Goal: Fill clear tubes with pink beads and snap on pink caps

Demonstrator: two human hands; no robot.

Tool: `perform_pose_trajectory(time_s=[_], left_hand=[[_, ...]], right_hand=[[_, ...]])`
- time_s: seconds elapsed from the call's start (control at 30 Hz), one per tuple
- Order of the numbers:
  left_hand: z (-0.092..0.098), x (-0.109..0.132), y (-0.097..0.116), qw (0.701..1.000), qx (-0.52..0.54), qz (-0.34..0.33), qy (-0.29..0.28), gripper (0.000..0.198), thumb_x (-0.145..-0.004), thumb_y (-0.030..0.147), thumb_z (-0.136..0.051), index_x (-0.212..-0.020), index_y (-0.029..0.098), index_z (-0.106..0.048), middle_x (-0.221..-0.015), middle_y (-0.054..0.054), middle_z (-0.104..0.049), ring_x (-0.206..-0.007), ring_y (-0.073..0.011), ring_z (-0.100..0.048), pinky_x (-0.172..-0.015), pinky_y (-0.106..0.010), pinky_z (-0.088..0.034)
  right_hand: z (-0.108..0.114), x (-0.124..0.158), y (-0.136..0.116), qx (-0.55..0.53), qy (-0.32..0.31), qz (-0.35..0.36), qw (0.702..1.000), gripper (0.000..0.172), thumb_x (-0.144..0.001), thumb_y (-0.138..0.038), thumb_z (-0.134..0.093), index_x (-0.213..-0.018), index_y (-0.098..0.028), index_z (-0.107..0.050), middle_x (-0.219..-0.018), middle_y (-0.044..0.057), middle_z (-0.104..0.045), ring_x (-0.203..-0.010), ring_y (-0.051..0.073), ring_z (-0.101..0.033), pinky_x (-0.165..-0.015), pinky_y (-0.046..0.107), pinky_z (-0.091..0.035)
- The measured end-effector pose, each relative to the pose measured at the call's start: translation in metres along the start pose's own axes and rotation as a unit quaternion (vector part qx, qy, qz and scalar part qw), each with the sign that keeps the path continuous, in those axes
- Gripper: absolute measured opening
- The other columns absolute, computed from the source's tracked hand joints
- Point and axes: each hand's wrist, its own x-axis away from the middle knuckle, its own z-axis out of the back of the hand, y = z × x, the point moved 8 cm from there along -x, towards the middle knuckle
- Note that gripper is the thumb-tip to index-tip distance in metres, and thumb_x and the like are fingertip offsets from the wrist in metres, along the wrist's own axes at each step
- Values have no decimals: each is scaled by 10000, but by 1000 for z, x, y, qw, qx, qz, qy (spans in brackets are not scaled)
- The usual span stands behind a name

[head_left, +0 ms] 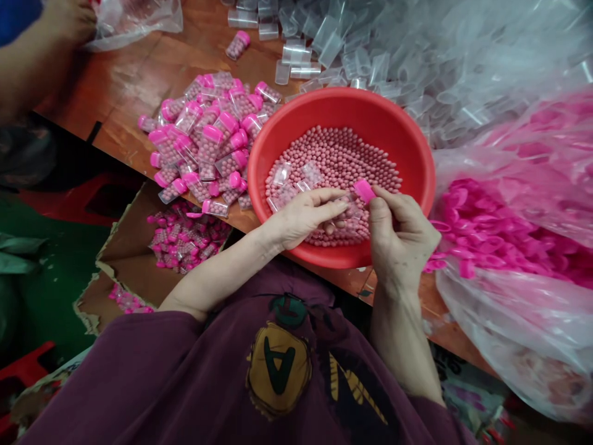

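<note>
A clear plastic vial (351, 206) sits above a red plastic basin (393, 123), held at the fingertips of the left hand (303, 217), nearly closed around it. The right hand (402, 238) pinches a pink cap (364, 191) between thumb and forefinger, just beside the vial; I cannot tell if they touch. Below lie pink beads (333, 164). Beyond are capped vials (204, 142) on a wooden table (134, 80). To the right, pink caps (477, 228) fill a plastic bag (504, 321).
</note>
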Motion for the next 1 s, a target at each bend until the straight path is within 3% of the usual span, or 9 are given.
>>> perform_pose_trajectory(time_s=[0.1, 0.3, 0.43, 0.63, 0.77, 0.87, 1.0], left_hand=[[2, -1, 0, 1000, 3, -2, 8, 174, -973, 236, -903, -1110, 165, -823, -958, -21, -769, -807, -101, -681, -680, -216, -473], [3, -1, 2, 1000, -11, -18, 9, 146, -986, 251, -906, -1073, 168, -823, -949, -19, -772, -817, -108, -685, -692, -218, -480], [1, 2, 2, 1000, -12, -28, 2, 93, -1017, 225, -878, -1016, 153, -819, -916, -19, -754, -787, -95, -665, -698, -217, -485], [1, 5, 3, 999, -29, -42, 14, 33, -1053, 184, -808, -1065, 175, -837, -940, -11, -749, -773, -89, -635, -769, -241, -524], [-1, 10, 11, 997, -20, -71, -1, 106, -1001, 230, -889, -1088, 193, -843, -917, 1, -756, -781, -96, -624, -763, -241, -522], [-8, 13, 14, 996, -33, -73, -46, 292, -893, 348, -1007, -1038, 165, -831, -851, 3, -741, -745, -92, -615, -729, -235, -515], [-15, 13, 8, 987, -122, -50, -88, 477, -793, 482, -1059, -1021, 139, -818, -784, 2, -706, -684, -98, -594, -663, -249, -480]], right_hand=[[-1, 3, 0, -7, -12, -3, 1000, 190, -1112, -395, -741, -1217, -343, -890, -1094, 47, -864, -1007, 260, -828, -979, 487, -697], [-2, 7, -7, 42, -29, 14, 999, 209, -1102, -394, -719, -1196, -315, -888, -1040, 45, -874, -921, 245, -823, -870, 450, -710], [-5, 6, -9, 60, -50, 30, 996, 193, -1096, -360, -722, -1188, -324, -888, -1079, 52, -878, -974, 260, -833, -918, 469, -711], [-7, 7, -2, -25, -75, 14, 997, 140, -1068, -350, -769, -1132, -310, -887, -1019, 37, -869, -916, 245, -819, -859, 439, -687], [-3, 5, -13, -9, -103, 38, 994, 172, -1109, -425, -745, -1128, -341, -894, -1009, 41, -850, -899, 242, -802, -847, 432, -673], [-1, -7, -10, -46, -84, 21, 995, 400, -1172, -611, -600, -1165, -344, -897, -979, 41, -819, -818, 212, -752, -780, 392, -628], [-26, -29, 19, -155, -76, -97, 980, 990, -1102, -916, -91, -1516, -281, -727, -1002, 83, -813, -730, 201, -701, -709, 370, -606]])
